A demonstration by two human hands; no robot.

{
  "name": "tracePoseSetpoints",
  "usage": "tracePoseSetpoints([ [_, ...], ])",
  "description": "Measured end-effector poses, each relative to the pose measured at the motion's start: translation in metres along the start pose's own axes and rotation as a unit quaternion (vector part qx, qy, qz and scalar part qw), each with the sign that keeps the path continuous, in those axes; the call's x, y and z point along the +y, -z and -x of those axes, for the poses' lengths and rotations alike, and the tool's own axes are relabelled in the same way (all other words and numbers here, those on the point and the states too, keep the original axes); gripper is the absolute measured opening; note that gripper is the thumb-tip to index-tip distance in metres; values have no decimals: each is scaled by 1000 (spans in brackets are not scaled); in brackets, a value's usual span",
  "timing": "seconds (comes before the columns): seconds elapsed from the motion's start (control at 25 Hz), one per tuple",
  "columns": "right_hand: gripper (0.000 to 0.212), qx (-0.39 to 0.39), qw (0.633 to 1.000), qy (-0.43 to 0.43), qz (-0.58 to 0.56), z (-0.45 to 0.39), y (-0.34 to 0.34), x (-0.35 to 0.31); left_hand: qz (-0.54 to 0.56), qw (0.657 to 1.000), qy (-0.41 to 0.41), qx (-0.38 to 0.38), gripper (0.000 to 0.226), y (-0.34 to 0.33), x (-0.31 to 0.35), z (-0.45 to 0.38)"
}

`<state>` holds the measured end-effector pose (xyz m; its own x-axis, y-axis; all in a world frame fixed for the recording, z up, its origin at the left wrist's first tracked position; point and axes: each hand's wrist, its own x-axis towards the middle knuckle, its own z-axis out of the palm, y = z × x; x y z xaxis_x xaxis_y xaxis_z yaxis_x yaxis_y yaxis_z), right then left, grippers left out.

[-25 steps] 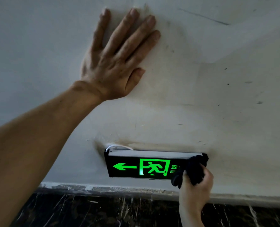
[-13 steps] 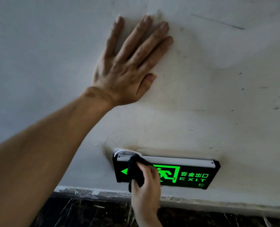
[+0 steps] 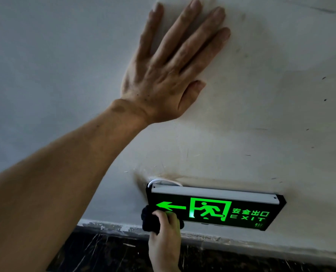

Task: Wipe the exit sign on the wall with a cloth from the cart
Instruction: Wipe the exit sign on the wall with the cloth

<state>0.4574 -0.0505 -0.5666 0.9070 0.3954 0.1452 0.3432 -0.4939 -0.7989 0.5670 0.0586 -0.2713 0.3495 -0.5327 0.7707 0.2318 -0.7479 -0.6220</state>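
Observation:
The exit sign [image 3: 214,208] is a black box low on the wall, lit green with an arrow, a running figure and the word EXIT. My right hand [image 3: 166,240] reaches up from below and presses a dark cloth [image 3: 148,219] against the sign's lower left corner, under the arrow. My left hand [image 3: 171,69] lies flat on the wall above the sign, fingers spread, holding nothing.
The off-white wall [image 3: 261,114] is stained and scuffed around the sign. A white cable [image 3: 163,181] loops behind the sign's top left corner. Below runs a pale skirting strip [image 3: 261,246] above dark marbled stone [image 3: 104,256].
My right hand has swept the cloth from the sign's right end across to its lower left corner. The left hand has stayed flat on the wall.

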Motion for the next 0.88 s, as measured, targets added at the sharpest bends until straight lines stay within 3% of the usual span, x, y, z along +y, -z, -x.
tracePoseSetpoints([
  [0.28,47,100,988,-105,-48,-10,25,28,-11,1000,1,-1,59,3,-1,-1],
  [0.44,45,210,956,-174,-110,-16,56,49,-16,1000,-5,4,61,4,0,0],
  [0.6,43,253,923,-259,-133,-21,91,79,-29,1000,-7,1,62,3,-2,2],
  [0.72,36,290,863,-353,-217,-24,118,101,-35,999,-11,1,63,3,-1,2],
  [0.88,45,356,724,-453,-380,-37,150,118,-43,999,-12,2,64,1,0,3],
])
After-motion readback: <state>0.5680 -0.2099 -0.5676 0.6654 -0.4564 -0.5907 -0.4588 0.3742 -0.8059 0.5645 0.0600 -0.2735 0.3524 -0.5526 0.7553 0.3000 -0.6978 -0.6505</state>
